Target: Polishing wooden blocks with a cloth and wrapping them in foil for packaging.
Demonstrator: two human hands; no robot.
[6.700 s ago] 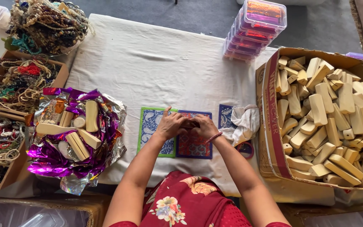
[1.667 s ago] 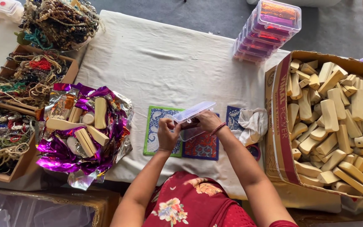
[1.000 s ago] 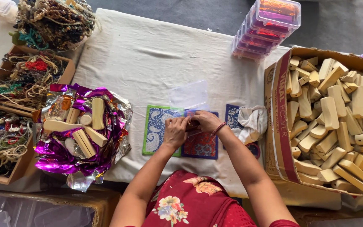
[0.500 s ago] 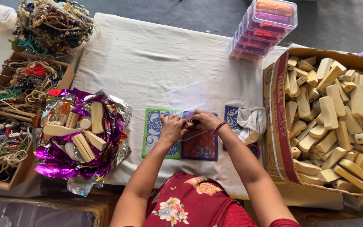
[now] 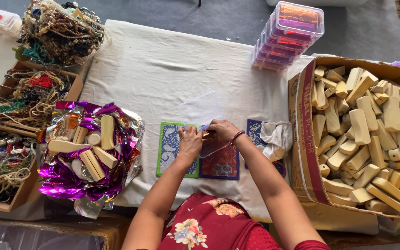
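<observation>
While your forearms reach out over the white cloth (image 5: 163, 69), both hands meet at a small clear plastic box (image 5: 208, 146) in the middle of the table. Your left hand (image 5: 190, 141) grips its left edge, fingers curled around it; your right hand (image 5: 222, 131) clasps the right side, fingertips pressing into the box. The box sits over the seam between a green-edged blue mat (image 5: 168, 150) and a red patterned mat (image 5: 221, 165), and its transparent lid (image 5: 201, 109) stands open on the far side. To the right, a white rag (image 5: 276, 135) lies just beside your right wrist, then a cardboard carton (image 5: 302, 139) heaped with pale wooden blocks (image 5: 366, 134). To the left, purple foil (image 5: 70, 178) holds more blocks. Farther off stand a stack of filled clear boxes (image 5: 287, 34) and trays of beaded strings (image 5: 28, 97).
</observation>
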